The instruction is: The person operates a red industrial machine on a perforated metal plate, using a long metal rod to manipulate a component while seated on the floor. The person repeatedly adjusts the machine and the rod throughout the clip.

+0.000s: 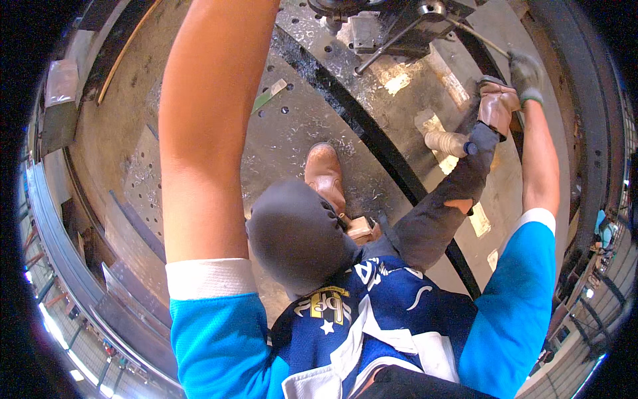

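My right hand (526, 76), in a grey work glove with a green cuff edge, is closed round the outer end of a thin metal lever (480, 38). That lever runs out from a round hub (432, 8) on a dark machine (399, 30) at the top of the view. A second metal rod (389, 46) slants down to the left from the same hub. My left forearm (206, 120) is bare and reaches straight up past the top edge, so my left hand is out of sight.
A black steel beam (372, 136) crosses diagonally, strewn with metal shavings. A ribbed plastic bottle (446, 142) with a dark blue cap lies by my right leg. My brown boots (324, 174) stand apart. A green-and-white strip (268, 96) lies left of the beam.
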Tool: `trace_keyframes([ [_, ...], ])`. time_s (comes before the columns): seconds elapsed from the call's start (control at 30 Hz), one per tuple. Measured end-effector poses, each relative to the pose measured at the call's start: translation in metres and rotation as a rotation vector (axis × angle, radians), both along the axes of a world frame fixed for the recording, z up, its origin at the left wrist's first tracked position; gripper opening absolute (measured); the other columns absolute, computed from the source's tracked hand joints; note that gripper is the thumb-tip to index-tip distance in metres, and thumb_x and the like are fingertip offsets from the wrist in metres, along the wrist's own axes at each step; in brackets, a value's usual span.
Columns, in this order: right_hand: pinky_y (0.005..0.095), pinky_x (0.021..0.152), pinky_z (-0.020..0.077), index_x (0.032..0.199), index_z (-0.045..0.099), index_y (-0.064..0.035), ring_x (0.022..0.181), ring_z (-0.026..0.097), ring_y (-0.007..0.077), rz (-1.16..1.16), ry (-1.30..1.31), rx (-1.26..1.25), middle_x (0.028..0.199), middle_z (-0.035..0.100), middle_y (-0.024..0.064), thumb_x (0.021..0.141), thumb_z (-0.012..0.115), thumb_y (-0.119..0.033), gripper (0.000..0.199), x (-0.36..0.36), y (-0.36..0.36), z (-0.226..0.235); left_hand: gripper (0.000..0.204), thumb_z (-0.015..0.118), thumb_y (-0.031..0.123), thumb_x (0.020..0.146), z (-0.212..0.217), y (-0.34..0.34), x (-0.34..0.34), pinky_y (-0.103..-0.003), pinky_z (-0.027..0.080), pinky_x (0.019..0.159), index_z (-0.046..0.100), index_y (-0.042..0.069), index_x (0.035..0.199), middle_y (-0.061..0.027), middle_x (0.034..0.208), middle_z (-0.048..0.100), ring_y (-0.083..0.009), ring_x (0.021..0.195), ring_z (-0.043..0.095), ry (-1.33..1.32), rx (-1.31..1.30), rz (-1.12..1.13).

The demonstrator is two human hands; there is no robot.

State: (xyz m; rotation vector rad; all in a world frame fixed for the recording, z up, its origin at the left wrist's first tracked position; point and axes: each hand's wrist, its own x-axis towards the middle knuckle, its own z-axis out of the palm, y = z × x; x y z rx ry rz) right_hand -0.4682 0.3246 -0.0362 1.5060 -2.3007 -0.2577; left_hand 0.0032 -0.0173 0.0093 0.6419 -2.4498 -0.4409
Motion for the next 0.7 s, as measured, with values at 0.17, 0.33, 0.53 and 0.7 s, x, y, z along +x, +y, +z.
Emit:
trace_keyframes([
  [0.17,0.0533,0.083,0.0582,0.109,0.076,-0.0134,0.097,0.074,0.0404,-0.196,-0.041,0.023,0.103,0.077,0.0183,0.094,0.062,-0.028,0.026,0.066,0.035,-0.018,0.056,0.071,0.035,0.098,-0.002,0.001,0.003,-0.054,0.051,0.096,0.055,0.005,0.143,-0.0283,0.131,0.065,-0.0439,0.117,0.066,-0.012,0.009,0.000],
  [0.33,0.0540,0.082,0.0585,0.105,0.075,-0.0106,0.093,0.075,0.0392,-0.247,-0.039,0.086,0.099,0.077,0.0192,0.094,0.063,-0.030,0.025,0.081,0.031,-0.014,0.055,0.071,0.035,0.098,0.008,0.007,-0.010,-0.054,0.052,0.093,0.055,0.005,0.142,-0.0283,0.129,0.066,-0.0441,0.114,0.067,-0.001,-0.012,-0.031],
  [0.53,0.0540,0.091,0.0556,0.121,0.077,-0.0166,0.105,0.072,0.0420,-0.194,-0.127,-0.002,0.110,0.076,0.0199,0.096,0.054,-0.021,0.033,0.071,0.030,-0.003,0.053,0.070,0.034,0.098,0.028,0.026,-0.068,-0.055,0.054,0.089,0.056,0.005,0.140,-0.0284,0.125,0.067,-0.0443,0.111,0.069,0.014,-0.116,-0.201],
  [0.7,0.0524,0.093,0.0556,0.124,0.075,-0.0130,0.107,0.071,0.0412,-0.179,-0.082,0.060,0.114,0.075,0.0193,0.097,0.055,-0.021,0.035,0.080,0.033,0.012,0.052,0.070,0.033,0.097,0.045,0.033,-0.086,-0.055,0.055,0.087,0.056,0.006,0.139,-0.0285,0.123,0.069,-0.0445,0.108,0.070,-0.065,-0.185,-0.246],
])
